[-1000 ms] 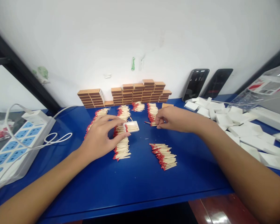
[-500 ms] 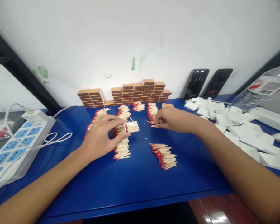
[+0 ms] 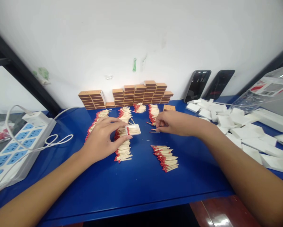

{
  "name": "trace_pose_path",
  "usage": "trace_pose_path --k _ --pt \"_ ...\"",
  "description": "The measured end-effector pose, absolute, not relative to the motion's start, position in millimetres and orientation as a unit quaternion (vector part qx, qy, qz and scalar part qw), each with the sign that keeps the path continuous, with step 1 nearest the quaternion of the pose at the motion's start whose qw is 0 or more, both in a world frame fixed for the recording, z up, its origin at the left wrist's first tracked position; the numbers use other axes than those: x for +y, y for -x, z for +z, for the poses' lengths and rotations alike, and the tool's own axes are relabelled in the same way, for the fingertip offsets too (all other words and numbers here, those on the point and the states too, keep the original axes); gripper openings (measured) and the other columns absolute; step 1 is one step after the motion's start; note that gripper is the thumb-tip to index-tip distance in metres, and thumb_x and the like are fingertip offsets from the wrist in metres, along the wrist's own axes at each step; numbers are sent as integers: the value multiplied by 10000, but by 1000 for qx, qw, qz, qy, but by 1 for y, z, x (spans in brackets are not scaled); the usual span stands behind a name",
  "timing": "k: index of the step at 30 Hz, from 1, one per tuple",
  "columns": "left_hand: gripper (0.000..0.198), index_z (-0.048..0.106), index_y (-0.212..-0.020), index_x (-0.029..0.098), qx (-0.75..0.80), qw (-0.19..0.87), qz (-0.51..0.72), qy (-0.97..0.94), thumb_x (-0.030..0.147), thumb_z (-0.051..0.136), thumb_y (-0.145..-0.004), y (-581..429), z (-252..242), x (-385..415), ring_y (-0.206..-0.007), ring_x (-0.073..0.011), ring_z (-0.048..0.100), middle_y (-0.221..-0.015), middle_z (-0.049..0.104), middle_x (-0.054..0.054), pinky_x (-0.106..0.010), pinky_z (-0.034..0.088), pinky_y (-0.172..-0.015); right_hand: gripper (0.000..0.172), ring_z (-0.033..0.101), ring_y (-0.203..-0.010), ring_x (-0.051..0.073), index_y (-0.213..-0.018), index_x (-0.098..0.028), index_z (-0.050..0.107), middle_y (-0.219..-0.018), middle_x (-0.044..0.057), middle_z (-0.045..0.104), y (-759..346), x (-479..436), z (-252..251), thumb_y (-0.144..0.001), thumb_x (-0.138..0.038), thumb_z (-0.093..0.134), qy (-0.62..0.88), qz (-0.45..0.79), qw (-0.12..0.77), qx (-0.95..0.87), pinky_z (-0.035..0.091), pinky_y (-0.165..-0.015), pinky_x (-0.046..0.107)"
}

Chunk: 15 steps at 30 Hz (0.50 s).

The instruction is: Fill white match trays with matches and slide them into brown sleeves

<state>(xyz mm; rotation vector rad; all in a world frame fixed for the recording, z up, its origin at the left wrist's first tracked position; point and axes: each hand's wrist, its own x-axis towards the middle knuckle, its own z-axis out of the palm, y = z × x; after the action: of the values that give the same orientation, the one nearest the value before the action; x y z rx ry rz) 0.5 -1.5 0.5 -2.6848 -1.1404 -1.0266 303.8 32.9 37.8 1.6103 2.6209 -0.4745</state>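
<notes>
My left hand (image 3: 103,138) pinches a small white matchbox tray (image 3: 133,129) partly filled with red-tipped matches, holding it on the blue table (image 3: 136,179). My right hand (image 3: 174,122) is closed in a pinch on a few matches at the near end of a row of matches (image 3: 153,112). A loose match (image 3: 154,131) lies on the table just under its fingers. More match rows lie under and beside my left hand (image 3: 122,148), and a separate pile (image 3: 166,157) lies nearer to me.
Stacked brown matchboxes (image 3: 132,94) line the wall. White empty trays (image 3: 238,126) are heaped at the right, with two dark phones (image 3: 198,85) leaning behind. A white-and-blue power strip (image 3: 16,148) with cables sits at the left. The table's front edge is close.
My right hand has shifted slightly left along the match row, and a match now lies on the table below its fingers. My left hand and the tray have stayed put.
</notes>
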Motion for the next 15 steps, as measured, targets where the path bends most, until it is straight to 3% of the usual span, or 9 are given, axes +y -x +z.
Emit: trace_pose_path --k 15 --pt "327 750 -1167 218 -369 18 -333 867 424 783 -915 -1 1 -1 -1096 -258 711 -1146 777 -78 -441 540 -1009 95 634 -727 191 -878 -212 696 -895 56 751 -303 33 32 -908 -207 606 -478 -186 8 858 420 -620 310"
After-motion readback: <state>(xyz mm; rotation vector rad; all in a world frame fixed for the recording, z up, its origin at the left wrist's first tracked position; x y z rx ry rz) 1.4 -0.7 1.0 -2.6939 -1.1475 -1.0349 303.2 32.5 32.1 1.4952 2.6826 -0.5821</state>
